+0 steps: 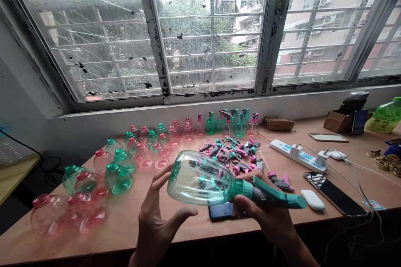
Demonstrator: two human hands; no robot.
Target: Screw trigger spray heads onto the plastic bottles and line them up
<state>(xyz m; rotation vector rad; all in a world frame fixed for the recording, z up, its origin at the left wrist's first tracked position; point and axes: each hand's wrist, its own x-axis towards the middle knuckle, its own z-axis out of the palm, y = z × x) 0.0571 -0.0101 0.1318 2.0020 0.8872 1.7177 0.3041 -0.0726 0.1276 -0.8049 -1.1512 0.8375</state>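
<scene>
A clear green spray bottle (200, 179) lies on its side in the air, its base to the left and its green and grey trigger head (275, 196) to the right. My right hand (266, 217) grips it at the collar, thumb in front and fingers behind. By the base is my left hand (159, 212), thumb and fingers spread apart; the fingertips reach behind the bottle, and whether they touch it I cannot tell. Beyond the bottle lies a pile of loose pink, green and grey trigger heads (241, 154), partly hidden by it.
Open pink bottles (87, 212) and green bottles (119, 179) stand along the left. Finished-looking spray bottles (239, 125) line the window wall. To the right are a power strip (297, 156) with cables, a phone (335, 194) and a white case (313, 200). Another phone (221, 211) lies below the bottle.
</scene>
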